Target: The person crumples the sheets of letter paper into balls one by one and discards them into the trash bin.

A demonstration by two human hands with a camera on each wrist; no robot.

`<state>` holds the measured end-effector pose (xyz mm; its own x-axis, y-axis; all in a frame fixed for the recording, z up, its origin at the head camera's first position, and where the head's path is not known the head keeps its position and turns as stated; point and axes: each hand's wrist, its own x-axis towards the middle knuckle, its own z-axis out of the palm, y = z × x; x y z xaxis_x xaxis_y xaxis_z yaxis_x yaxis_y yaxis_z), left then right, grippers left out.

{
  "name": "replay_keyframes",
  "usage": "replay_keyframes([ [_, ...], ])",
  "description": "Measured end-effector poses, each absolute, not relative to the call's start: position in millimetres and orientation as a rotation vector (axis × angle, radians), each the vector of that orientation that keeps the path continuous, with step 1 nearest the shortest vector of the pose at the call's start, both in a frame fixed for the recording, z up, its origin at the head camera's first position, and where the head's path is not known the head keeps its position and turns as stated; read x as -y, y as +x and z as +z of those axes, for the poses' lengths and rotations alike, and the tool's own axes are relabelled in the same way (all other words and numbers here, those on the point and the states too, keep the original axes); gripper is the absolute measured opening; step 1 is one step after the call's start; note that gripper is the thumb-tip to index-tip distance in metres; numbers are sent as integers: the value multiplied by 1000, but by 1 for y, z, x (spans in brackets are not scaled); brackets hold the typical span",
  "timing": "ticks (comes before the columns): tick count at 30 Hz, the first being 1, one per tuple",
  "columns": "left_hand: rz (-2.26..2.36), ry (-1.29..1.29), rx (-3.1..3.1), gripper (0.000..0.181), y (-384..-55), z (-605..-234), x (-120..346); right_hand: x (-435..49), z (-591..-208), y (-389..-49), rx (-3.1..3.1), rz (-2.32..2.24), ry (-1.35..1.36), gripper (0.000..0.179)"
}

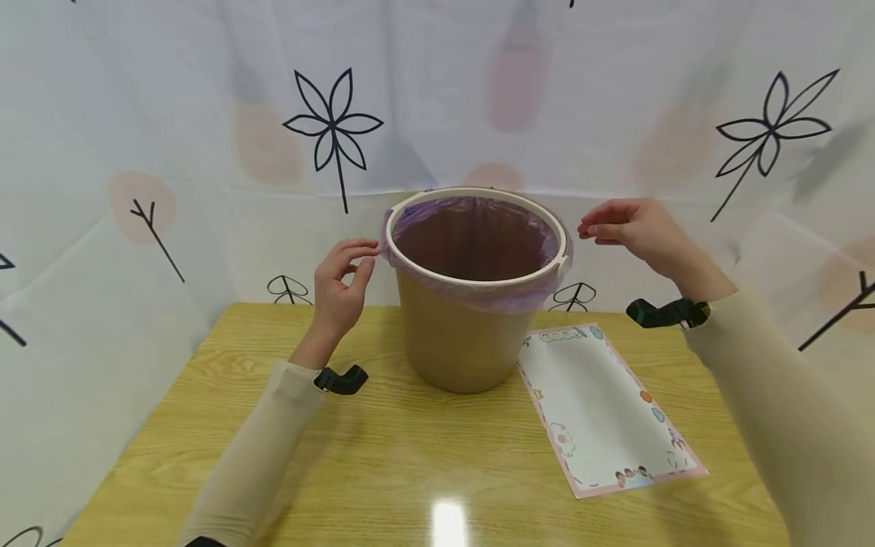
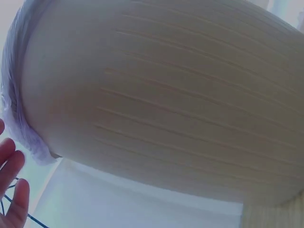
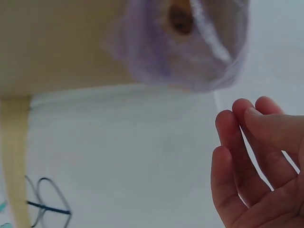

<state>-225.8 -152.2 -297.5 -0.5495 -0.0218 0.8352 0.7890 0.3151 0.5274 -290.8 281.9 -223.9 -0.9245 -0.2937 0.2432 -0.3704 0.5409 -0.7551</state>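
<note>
A beige trash can [image 1: 458,334] stands upright on the table, its ribbed side filling much of the left wrist view. A thin purple trash bag [image 1: 502,295] lines it and folds over the outside, with a pale ring [image 1: 472,282] around the mouth. My left hand [image 1: 344,285] is at the can's left rim, fingers loosely bent; whether the fingertips touch the bag I cannot tell. To the right of the rim, apart from it, my right hand [image 1: 632,230] hangs in the air with relaxed fingers and nothing in them.
A white sheet with a pink decorated border [image 1: 608,410] lies on the wooden table [image 1: 383,463], right of the can. Behind the table hangs a white cloth [image 1: 437,91] printed with flowers. Each wrist wears a dark band.
</note>
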Motion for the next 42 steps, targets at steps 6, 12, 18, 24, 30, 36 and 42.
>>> replay_keyframes([
  [6,-1367,-622,1960,12,-228,-322,160,-312,-274,-280,2684,1418,476,28],
  [12,-1364,-623,2127,13,-236,-365,165,-336,-318,-265,2738,1466,427,28],
  [18,-1396,-686,2289,13,-221,-389,158,-354,-360,-244,2859,1353,346,31],
  [24,-1386,-738,2471,14,-206,-411,146,-359,-397,-223,2925,1108,231,37],
  [30,-1390,-976,2670,19,-194,-428,129,-355,-423,-210,2938,1014,266,36],
  [36,-1459,-1151,2792,26,-185,-438,101,-349,-432,-208,2903,928,476,38],
  [42,-1516,-1272,2839,35,-184,-450,68,-345,-431,-210,2909,886,639,48],
])
